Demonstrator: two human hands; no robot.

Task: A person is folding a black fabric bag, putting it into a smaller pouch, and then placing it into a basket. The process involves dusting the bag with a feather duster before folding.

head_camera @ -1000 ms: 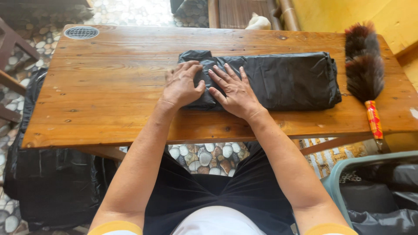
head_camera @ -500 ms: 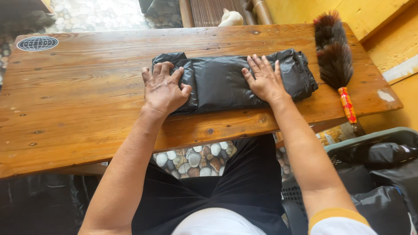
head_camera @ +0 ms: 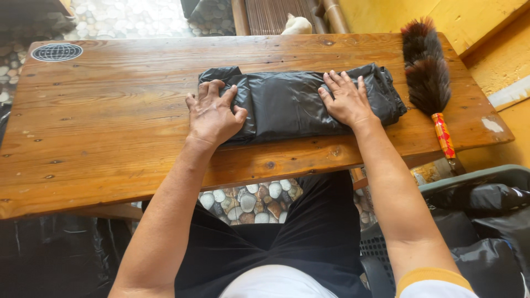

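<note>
Both hands press a folded black plastic bag (head_camera: pixel 298 105) flat on the wooden surface (head_camera: pixel 110 121): the left hand (head_camera: pixel 212 116) curls its fingers over the bag's left end, while the right hand (head_camera: pixel 345 99) lies spread, palm down, near the right end (a feather duster (head_camera: pixel 425 72) lies just beside it).

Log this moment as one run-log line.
left hand: gripping left end of folded black plastic bag | right hand: flat on bag's right part | bag: on wooden table | feather duster: right, untouched
</note>
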